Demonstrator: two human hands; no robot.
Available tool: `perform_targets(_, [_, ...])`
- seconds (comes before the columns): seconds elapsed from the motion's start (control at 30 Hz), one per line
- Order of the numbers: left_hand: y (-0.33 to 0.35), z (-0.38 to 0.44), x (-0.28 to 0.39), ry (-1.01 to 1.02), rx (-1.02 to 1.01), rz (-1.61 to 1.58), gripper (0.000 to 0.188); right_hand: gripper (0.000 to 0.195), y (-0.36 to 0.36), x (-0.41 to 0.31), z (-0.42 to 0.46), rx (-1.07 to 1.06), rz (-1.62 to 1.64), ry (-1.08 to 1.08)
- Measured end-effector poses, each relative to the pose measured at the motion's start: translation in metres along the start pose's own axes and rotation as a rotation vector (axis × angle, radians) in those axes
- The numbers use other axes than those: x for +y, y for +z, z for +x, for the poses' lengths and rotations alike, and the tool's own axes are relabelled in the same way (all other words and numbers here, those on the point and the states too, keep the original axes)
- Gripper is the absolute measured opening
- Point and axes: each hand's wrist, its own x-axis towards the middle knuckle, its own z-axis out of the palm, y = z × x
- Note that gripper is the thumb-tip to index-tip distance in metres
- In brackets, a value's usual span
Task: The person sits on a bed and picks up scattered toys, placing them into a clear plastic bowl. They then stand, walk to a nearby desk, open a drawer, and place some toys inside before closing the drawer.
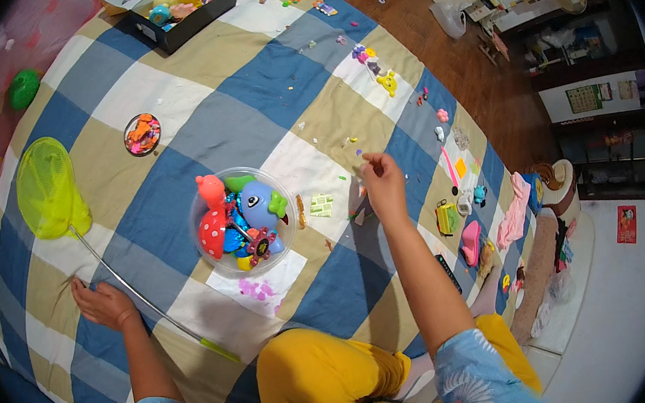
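My left hand (104,304) rests on the checked bedspread (190,139), thumb apart from the fingers, beside the metal handle of a yellow-green toy net (47,191). My right hand (385,188) is over the bedspread with its fingers curled; whether something small is between them cannot be told. Small loose bits (354,140) lie just beyond its fingertips. Between my hands stands a clear round plastic tub (196,207) of toys. In it are a blue whale toy (257,202), a red spotted toy (214,232) and a pink-red toy (211,190).
A black box (184,35) of toys stands at the far edge. A small round dish (142,135) holds orange and pink pieces. A stained white paper (267,288) lies by the tub. Toys, a remote control (449,273) and a pink cloth (514,209) lie along the right side.
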Motion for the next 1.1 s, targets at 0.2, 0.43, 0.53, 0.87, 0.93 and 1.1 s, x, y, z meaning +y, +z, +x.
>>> perform_targets(0.2, [-0.005, 0.003, 0.004, 0.018, -0.012, 0.0, 0.049, 0.01, 0.017, -0.01, 0.06, -0.033, -0.7, -0.322])
perform_targets(0.43, [-0.01, 0.004, 0.009, -0.004, -0.011, -0.029, 0.049, 0.017, 0.039, -0.016, 0.074, -0.116, -0.987, -0.129])
perform_targets(0.53, [-0.011, 0.003, 0.007, 0.015, 0.004, -0.032, 0.049, 0.019, 0.032, -0.014, 0.072, -0.212, -0.855, -0.011])
perform_targets(0.87, [-0.014, 0.006, 0.009, -0.016, -0.028, -0.056, 0.05, 0.016, 0.121, -0.113, 0.051, -0.148, -0.174, -0.403])
perform_targets(0.93, [-0.015, 0.006, 0.015, -0.02, -0.042, -0.055, 0.05, 0.02, 0.143, -0.121, 0.054, -0.3, 0.181, -0.268])
perform_targets(1.1, [-0.017, 0.007, 0.012, -0.013, -0.048, -0.065, 0.049, 0.015, 0.171, -0.139, 0.051, -0.599, 0.098, -0.105])
